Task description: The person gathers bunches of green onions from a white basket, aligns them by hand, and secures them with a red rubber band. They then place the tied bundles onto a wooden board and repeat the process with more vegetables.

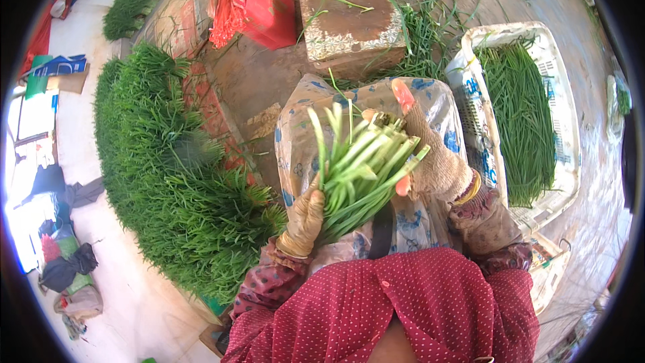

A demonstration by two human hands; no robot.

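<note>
A bunch of green chive-like stalks lies across my lap, its pale cut ends up and to the right. My left hand, in a tan glove, grips the bunch from its left side. Beside the cut ends is my right hand, in a knitted glove with orange fingertips. Its index finger points up and its thumb down, spread wide apart; the bunch partly hides the other fingers. Under the bunch, a clear plastic apron with blue prints covers my lap.
Left of me is a long heap of green leaves. A white plastic basket on the right holds more long leaves. Ahead stand a worn square stool and a red bag with red ties. Loose leaves litter the floor.
</note>
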